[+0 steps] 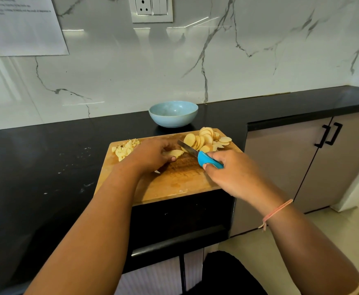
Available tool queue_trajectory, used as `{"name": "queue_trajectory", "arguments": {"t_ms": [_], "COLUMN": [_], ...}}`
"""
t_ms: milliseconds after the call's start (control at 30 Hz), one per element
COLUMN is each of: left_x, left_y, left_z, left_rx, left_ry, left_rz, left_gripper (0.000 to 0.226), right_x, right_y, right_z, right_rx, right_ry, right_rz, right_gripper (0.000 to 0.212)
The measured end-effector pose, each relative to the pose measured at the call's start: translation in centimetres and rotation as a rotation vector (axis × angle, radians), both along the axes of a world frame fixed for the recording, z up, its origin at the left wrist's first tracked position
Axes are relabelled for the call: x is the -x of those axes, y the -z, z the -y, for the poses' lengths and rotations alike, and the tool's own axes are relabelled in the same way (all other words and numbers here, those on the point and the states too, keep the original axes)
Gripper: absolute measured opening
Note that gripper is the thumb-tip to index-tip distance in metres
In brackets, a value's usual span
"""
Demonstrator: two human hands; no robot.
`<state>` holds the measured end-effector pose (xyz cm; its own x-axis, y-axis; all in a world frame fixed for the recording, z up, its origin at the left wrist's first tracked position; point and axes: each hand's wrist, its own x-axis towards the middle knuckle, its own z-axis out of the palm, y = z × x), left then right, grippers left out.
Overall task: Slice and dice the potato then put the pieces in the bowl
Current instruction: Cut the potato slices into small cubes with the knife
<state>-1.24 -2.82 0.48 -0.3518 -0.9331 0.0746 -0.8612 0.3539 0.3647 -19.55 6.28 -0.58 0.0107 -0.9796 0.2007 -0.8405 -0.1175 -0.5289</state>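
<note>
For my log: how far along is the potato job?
Done: round potato slices at the right of the wooden cutting board, diced pieces at its left. In hand: left hand holds some slices, right hand grips the blue-handled knife. Left: dicing the rest; light blue bowl looks empty.

A wooden cutting board (174,182) lies on a black countertop (46,156). At its centre, the left hand (151,154) holds a few stacked slices (175,153). The right hand (231,173) grips a blue-handled knife (204,159), blade pointing to 10 o'clock. Round potato slices (204,138) are heaped at 1 o'clock, diced potato (125,149) at 10 o'clock, and a light blue bowl (173,121) sits at 12 o'clock beyond the board.
</note>
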Motion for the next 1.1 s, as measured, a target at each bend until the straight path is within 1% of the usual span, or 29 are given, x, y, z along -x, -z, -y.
{"name": "queue_trajectory", "arguments": {"t_ms": [200,300,400,533,667,767,833,933,1000,1100], "left_x": [0.3,0.2,0.4,0.1,-0.2,0.1,0.5,0.9,1.0,0.9], "left_y": [0.0,0.0,-0.1,-0.3,-0.4,-0.3,-0.1,0.0,0.0,-0.3], "left_z": [-0.2,-0.2,-0.3,-0.2,-0.3,-0.3,-0.3,-0.4,-0.4,-0.6], "left_rx": [-0.001,-0.024,-0.038,-0.083,-0.144,-0.143,-0.127,-0.085,-0.08,-0.115], "left_ry": [-0.087,-0.136,-0.162,-0.181,-0.178,-0.218,-0.259,-0.313,-0.319,-0.305], "left_rz": [0.04,0.025,0.009,-0.033,-0.091,-0.131,-0.15,-0.128,-0.103,-0.12], "left_gripper": [0.04,0.032,0.031,0.04,0.042,0.035,0.034,0.033,0.027,0.02], "right_x": [-0.1,-0.1,-0.3,-0.9,-2.0,-2.9,-3.2,-3.4,-3.3,-3.2], "right_y": [-0.2,-0.2,-0.2,-0.1,-0.2,-0.4,-0.6,-1.0,-1.1,-1.2], "right_z": [-0.1,0.0,-0.3,-0.6,-0.9,-0.8,-0.4,0.3,0.6,0.6], "right_rx": [-0.004,-0.015,-0.03,-0.032,-0.043,-0.048,-0.051,-0.069,-0.074,-0.074], "right_ry": [-0.013,-0.007,0.003,0.01,-0.011,-0.011,-0.005,-0.002,0.007,0.022], "right_rz": [-0.028,-0.043,-0.087,-0.105,-0.101,-0.123,-0.128,-0.119,-0.102,-0.075], "right_gripper": [0.042,0.04,0.036,0.04,0.042,0.042,0.041,0.039,0.037,0.036]}}
